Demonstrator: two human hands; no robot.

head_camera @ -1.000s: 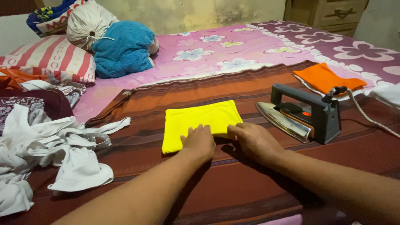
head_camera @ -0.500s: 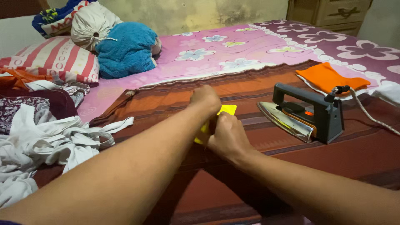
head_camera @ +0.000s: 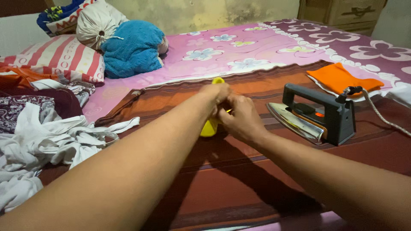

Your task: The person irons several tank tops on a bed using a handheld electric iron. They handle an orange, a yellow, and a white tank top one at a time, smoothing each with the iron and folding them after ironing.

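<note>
Both of my hands are closed on a yellow cloth (head_camera: 209, 127), lifted and bunched above the brown striped blanket (head_camera: 239, 179). My left hand (head_camera: 217, 95) grips its upper part, where a yellow tip shows above the fingers. My right hand (head_camera: 240, 115) holds it just to the right and lower. Most of the cloth is hidden behind my hands and left forearm.
A dark iron (head_camera: 319, 113) with a cord (head_camera: 381, 115) rests on its side to the right. A folded orange cloth (head_camera: 342, 79) lies behind it. White clothes (head_camera: 55, 141) are piled at left, with a striped pillow (head_camera: 60, 57) and blue towel (head_camera: 130, 47) beyond.
The yellow cloth lay flat and folded under both hands a second ago. Both hands have since gathered it and lifted it up and away from me.
</note>
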